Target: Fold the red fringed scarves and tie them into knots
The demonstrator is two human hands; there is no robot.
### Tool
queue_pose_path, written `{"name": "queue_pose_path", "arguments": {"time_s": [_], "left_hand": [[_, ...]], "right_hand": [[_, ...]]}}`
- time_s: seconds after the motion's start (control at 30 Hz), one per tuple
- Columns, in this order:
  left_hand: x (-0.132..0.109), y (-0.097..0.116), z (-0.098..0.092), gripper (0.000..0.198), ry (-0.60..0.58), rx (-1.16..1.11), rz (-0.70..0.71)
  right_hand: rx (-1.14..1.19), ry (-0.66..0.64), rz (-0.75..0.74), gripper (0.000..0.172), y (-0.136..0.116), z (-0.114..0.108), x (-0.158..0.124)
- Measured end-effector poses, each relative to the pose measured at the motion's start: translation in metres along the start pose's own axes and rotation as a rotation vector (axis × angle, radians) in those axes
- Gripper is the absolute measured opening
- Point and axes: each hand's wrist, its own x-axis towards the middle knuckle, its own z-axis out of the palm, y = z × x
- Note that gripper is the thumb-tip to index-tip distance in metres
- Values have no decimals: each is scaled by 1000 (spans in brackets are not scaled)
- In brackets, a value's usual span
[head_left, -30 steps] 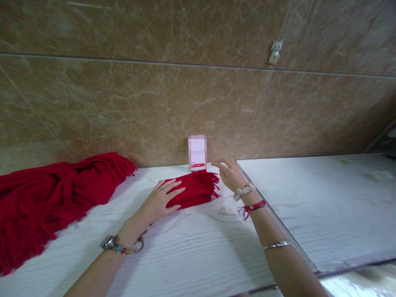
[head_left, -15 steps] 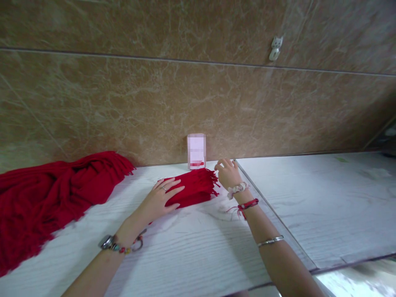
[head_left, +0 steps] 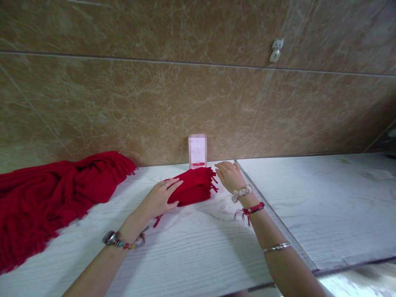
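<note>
Lying folded near the centre of the frame, the red fringed cloth (head_left: 196, 189) rested on the white table (head_left: 198, 247), its tassels pointing right. The left hand (head_left: 162, 198) lay palm down over its left end, fingers spread and thumb apart, resting on it rather than gripping. Just beyond the opposite end, the right hand (head_left: 230, 176) had its fingers loosely bent; whether it pinched a strand underneath could not be told. Behind the cloth, a phone (head_left: 198, 150) (its screen blurred out) stood against the tiled wall (head_left: 154, 107), and a larger red heap (head_left: 68, 192) covered the left of the frame.

Judging by its look, the folded cloth was light, soft and limp, probably woolly enough not to slip. Its layers likely shifted readily, so the surest hold seemed to be around the thick folded middle, a palm underneath, with the loose tassels left alone.
</note>
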Motion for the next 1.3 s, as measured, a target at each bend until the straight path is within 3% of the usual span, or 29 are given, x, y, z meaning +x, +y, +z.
{"name": "queue_pose_path", "arguments": {"time_s": [0.1, 0.23, 0.37, 0.53, 0.7, 1.03, 1.13, 1.23, 1.3], "left_hand": [[10, -4, -8, 56, -27, -78, -77], [33, -18, -25, 55, -158, -201, -126], [45, -34, -36, 55, -268, -451, -213], [34, -38, -42, 58, -368, -840, -218], [24, -32, -47, 52, -430, -935, -220], [24, -35, -37, 56, -299, -806, -195], [27, -37, -33, 58, -278, -629, -189], [30, -30, -34, 60, -229, -436, -176], [31, -21, -35, 58, -205, -352, -181]], "right_hand": [[73, 172, -154, 23, -9, -4, -2], [136, 229, -301, 22, -24, -1, -5], [158, 142, -277, 31, -41, 10, -11], [229, -36, -141, 58, -67, 24, -21], [248, -91, -253, 50, -76, 25, -25], [329, -139, -431, 27, -63, 23, -18], [431, -92, -270, 20, -62, 26, -18], [515, 40, 65, 8, -69, 37, -22], [535, 110, 242, 18, -74, 48, -25]]}}
